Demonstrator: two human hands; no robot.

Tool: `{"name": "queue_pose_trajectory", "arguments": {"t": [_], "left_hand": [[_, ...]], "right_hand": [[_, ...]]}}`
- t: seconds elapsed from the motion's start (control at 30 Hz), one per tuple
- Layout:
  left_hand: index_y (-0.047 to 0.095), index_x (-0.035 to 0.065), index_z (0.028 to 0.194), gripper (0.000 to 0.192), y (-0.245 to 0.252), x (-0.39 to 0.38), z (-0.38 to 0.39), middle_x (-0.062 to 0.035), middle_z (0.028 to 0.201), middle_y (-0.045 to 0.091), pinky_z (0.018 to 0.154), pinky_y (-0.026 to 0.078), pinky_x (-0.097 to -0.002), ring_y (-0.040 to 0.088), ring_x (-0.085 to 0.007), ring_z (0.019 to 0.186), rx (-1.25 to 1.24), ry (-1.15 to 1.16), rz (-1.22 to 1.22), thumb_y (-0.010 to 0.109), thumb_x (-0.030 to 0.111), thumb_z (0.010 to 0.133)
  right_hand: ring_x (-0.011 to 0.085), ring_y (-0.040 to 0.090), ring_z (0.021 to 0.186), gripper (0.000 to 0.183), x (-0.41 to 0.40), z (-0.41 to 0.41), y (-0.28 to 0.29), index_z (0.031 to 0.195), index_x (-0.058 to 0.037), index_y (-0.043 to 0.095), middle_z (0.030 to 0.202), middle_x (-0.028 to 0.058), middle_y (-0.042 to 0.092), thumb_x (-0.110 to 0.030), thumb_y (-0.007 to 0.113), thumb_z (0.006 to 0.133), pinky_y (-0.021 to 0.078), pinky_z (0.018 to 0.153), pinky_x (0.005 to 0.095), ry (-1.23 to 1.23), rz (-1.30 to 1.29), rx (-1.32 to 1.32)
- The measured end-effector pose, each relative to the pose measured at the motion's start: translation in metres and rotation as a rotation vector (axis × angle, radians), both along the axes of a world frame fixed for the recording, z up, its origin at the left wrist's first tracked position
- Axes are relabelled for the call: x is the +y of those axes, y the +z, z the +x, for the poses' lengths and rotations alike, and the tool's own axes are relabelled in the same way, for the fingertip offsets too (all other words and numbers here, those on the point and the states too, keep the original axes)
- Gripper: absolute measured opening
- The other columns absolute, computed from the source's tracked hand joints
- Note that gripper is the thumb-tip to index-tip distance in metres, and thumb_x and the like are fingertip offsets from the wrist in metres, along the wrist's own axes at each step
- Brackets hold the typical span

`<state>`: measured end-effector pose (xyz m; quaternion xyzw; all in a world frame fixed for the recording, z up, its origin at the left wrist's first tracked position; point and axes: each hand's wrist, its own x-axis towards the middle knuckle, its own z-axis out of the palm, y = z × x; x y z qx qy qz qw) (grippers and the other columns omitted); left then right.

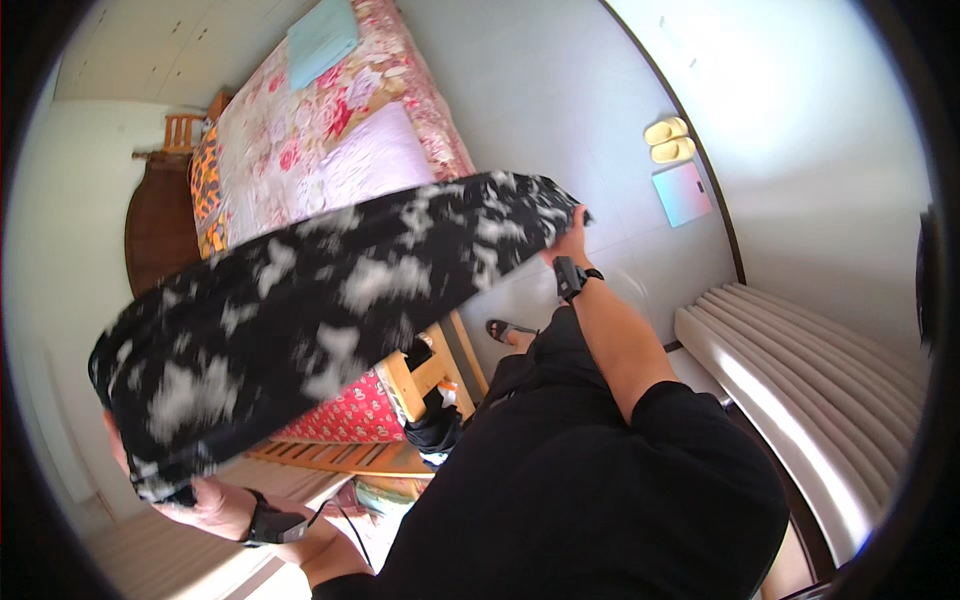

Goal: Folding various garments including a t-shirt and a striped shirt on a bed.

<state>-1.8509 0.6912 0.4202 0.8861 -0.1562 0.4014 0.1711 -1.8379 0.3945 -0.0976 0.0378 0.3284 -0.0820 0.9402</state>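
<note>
A long black-and-white patterned cloth (pixel 315 300) is stretched between my two hands in front of me; motion blurs its pattern. At its lower left end, my left hand (pixel 214 506) grips the edge, with some fingers hidden behind the fabric. My right hand (pixel 571 238) holds the upper right end. Behind the cloth is a bed with a floral bedspread (pixel 300 131), partly covered from view. A lilac pillow (pixel 379 154) lies on it near the cloth's upper edge.
A folded light-blue cloth (pixel 322 41) lies on the bed by a dark wooden headboard (pixel 161 225). Below the cloth is a wooden frame (pixel 405 386) with red patterned bedding (pixel 352 412). Yellow slippers (pixel 667 140) and a flat pastel item (pixel 681 195) are by the wall. A pleated curtain (pixel 802 390) hangs right.
</note>
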Motion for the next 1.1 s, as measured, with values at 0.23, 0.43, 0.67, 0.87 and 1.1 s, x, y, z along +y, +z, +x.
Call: {"name": "queue_pose_trajectory", "arguments": {"t": [0.23, 0.43, 0.67, 0.87, 1.1], "left_hand": [[0.042, -0.0048, 0.138, 0.117, -0.001, 0.162, -0.068, -0.019, 0.136, 0.048, 0.102, 0.041, -0.0445, 0.05, -0.0315, 0.12, 0.135, 0.121, 0.017, 0.062, 0.082, 0.063], [0.045, -0.0009, 0.135, 0.064, -0.094, 0.202, -0.087, -0.018, 0.129, 0.053, 0.099, 0.046, -0.0429, 0.056, -0.0306, 0.115, 0.772, -0.173, -0.877, 0.067, 0.025, 0.082], [0.053, 0.0007, 0.121, 0.029, -0.192, 0.128, -0.028, -0.0064, 0.107, 0.065, 0.081, 0.054, -0.0299, 0.064, -0.0146, 0.092, 1.144, -0.238, -1.578, 0.057, 0.014, 0.096], [0.054, 0.0043, 0.113, 0.031, -0.205, 0.169, -0.06, -0.0026, 0.094, 0.062, 0.059, 0.05, -0.0252, 0.061, -0.0112, 0.078, 1.024, -0.184, -1.963, 0.057, 0.031, 0.096], [0.054, 0.0028, 0.104, 0.02, -0.219, 0.219, -0.116, -0.005, 0.093, 0.063, 0.071, 0.051, -0.0294, 0.061, -0.0142, 0.083, 0.58, -0.005, -1.998, 0.064, 0.015, 0.091]], "right_hand": [[0.0302, 0.064, 0.099, 0.031, -0.016, 0.005, -0.029, 0.107, -0.002, 0.064, 0.108, 0.0126, 0.068, -0.026, 0.049, 0.094, 0.049, 0.093, 0.0442, 0.162, -0.129, 0.102], [0.0273, 0.064, 0.1, 0.028, 0.053, 0.056, 0.139, 0.115, -0.0008, 0.06, 0.111, 0.0116, 0.067, -0.018, 0.049, 0.096, 0.0496, 0.092, 0.0413, 0.404, -0.169, -0.317], [0.0168, 0.055, 0.115, 0.032, 0.223, 0.021, 0.232, 0.123, 0.0004, 0.056, 0.124, 0.0064, 0.06, -0.014, 0.052, 0.095, 0.0414, 0.1, 0.0321, 0.912, -0.788, -0.653], [0.0333, 0.033, 0.138, 0.059, 0.317, -0.022, 0.286, 0.142, 0.0013, 0.034, 0.149, 0.0185, 0.033, -0.01, 0.056, 0.089, 0.0235, 0.113, 0.0459, 0.975, -1.671, -1.327], [0.0339, 0.032, 0.138, 0.066, 0.373, -0.06, 0.306, 0.136, 0.0055, 0.04, 0.146, 0.0199, 0.036, -0.017, 0.064, 0.079, 0.0231, 0.112, 0.0522, 0.999, -2.051, -1.84]]}}
